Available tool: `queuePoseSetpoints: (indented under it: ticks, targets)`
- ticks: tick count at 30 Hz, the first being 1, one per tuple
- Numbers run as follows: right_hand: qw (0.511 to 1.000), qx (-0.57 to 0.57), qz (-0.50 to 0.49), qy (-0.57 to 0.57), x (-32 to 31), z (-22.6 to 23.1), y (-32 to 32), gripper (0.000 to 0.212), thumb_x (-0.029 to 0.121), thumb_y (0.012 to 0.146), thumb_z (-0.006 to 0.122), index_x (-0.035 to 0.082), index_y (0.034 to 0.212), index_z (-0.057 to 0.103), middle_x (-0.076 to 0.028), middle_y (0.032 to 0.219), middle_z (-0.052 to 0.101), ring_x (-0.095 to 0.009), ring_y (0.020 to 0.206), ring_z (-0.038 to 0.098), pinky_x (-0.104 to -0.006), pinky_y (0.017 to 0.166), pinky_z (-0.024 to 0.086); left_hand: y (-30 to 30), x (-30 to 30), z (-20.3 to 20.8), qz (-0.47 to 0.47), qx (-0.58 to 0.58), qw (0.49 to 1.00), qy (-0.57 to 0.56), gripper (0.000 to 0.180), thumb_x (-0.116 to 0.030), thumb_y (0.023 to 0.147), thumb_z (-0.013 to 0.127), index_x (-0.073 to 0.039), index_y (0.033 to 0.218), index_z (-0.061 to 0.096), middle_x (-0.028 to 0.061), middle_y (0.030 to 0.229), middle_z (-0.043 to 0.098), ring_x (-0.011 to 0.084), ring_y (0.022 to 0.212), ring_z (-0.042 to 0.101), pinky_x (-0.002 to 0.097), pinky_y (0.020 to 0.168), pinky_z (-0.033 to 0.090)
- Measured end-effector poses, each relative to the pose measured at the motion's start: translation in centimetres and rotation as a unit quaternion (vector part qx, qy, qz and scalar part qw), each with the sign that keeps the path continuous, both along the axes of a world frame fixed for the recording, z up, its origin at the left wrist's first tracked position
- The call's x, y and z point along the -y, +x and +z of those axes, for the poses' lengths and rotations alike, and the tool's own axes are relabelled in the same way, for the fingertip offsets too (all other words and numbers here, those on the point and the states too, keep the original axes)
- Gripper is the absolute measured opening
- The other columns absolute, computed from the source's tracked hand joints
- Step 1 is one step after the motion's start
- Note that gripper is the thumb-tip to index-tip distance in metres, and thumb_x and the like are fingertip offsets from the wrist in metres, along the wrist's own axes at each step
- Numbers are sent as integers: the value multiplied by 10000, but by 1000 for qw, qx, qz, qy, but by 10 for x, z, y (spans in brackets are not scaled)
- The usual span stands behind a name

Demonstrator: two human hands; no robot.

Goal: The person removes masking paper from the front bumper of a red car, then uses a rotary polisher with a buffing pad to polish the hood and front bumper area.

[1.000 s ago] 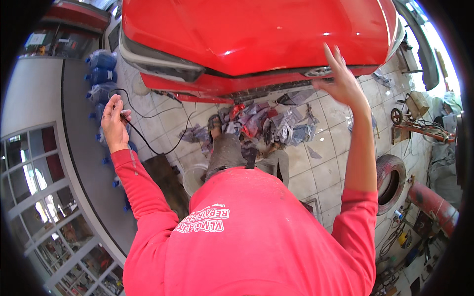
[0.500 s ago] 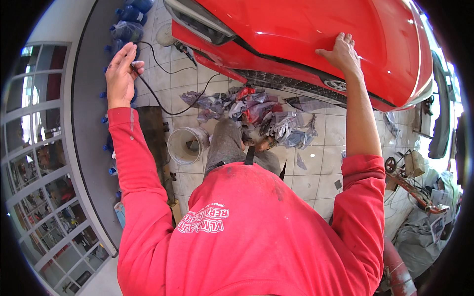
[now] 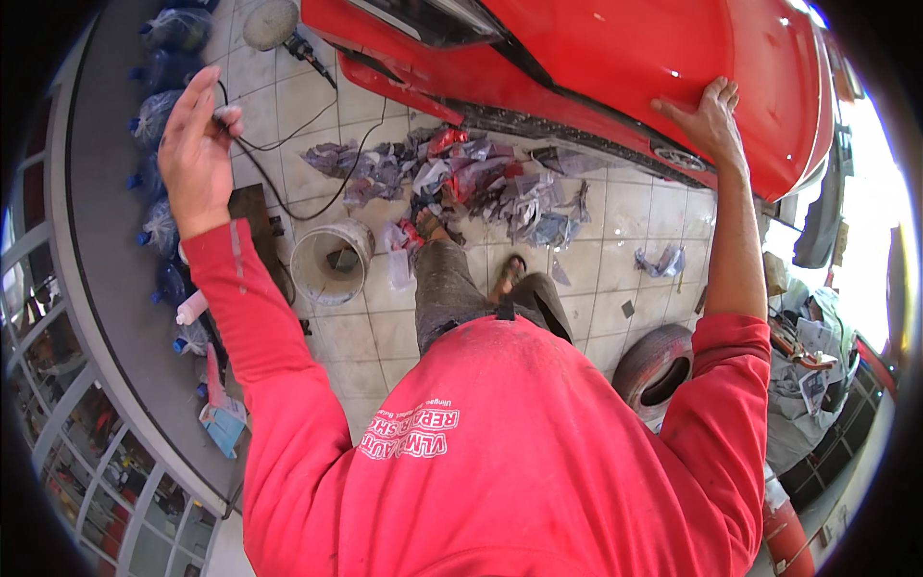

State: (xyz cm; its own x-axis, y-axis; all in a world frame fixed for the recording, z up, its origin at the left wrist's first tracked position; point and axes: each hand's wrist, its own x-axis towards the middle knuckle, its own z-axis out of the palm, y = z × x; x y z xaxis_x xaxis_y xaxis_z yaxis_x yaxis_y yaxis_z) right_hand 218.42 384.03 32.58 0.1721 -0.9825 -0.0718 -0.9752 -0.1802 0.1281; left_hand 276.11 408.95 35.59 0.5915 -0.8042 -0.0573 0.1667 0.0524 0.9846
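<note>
My left hand (image 3: 197, 159) is raised at the left, a black cord (image 3: 264, 183) pinched loosely between thumb and fingers. From there the cord sags in a loop over the floor toward the car. My right hand (image 3: 711, 120) lies on the glossy red body panel of the car (image 3: 615, 58), palm down with fingers spread and nothing held. A polisher (image 3: 288, 37) with a round, pale fluffy pad rests on the tiles beside the car, at the far left, and a cord runs from it.
Crumpled, torn masking paper (image 3: 481, 183) litters the floor along the car. A dirty white bucket (image 3: 332, 260) stands left of my legs. Blue water bottles (image 3: 168, 77) line the left wall. A tire (image 3: 659, 370) lies right of me, near a grey-covered heap (image 3: 808, 385).
The view has shifted, bringing more of the polisher and the tire into sight. My right hand stays on the red panel, and my left hand still has the cord.
</note>
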Motion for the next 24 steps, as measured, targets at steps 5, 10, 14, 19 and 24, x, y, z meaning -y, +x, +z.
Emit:
queuePoseSetpoints:
  ticks: [5, 10, 14, 19, 24]
  targets:
    - [999, 9, -36, 16, -3, 4, 4, 1512, 806, 696, 795, -195, 1581, 88, -421, 1664, 82, -498, 1590, 64, -522, 1274, 251, 40, -43, 18, 29, 11, 998, -63, 414, -196, 1052, 614, 51, 1384, 629, 145, 1419, 644, 142, 833, 557, 282, 749, 455]
    - [999, 8, -32, 9, 4, 2, 9, 1517, 812, 693, 792, -199, 1579, 90, -421, 1663, 83, -500, 1589, 57, -524, 1282, 228, 53, -71, 25, 29, 21, 994, -103, 445, -211, 1054, 601, 53, 1412, 601, 173, 1458, 606, 121, 837, 542, 274, 744, 437]
    - [1000, -8, -10, -14, 16, -13, -3, 1510, 798, 692, 803, -203, 1576, 98, -425, 1660, 94, -505, 1587, 65, -533, 1285, 213, 41, -91, 23, 41, 7, 994, -98, 442, -209, 1052, 601, 45, 1415, 600, 182, 1472, 594, 116, 833, 544, 272, 734, 437]
    - [1000, 1, -12, -17, 11, -12, -13, 1464, 764, 718, 809, -195, 1579, 116, -412, 1668, 94, -495, 1591, 75, -527, 1288, 208, 24, -119, 21, 34, -14, 998, -55, 429, -194, 1042, 614, 34, 1405, 607, 148, 1473, 605, 115, 800, 570, 278, 716, 459]
    - [1000, -2, -15, 3, 1, -3, -14, 1424, 736, 736, 813, -158, 1601, 121, -378, 1686, 97, -467, 1599, 83, -512, 1290, 213, 26, -138, 25, 36, -12, 999, -20, 435, -186, 1037, 620, 46, 1404, 603, 156, 1465, 612, 118, 798, 587, 286, 712, 470]
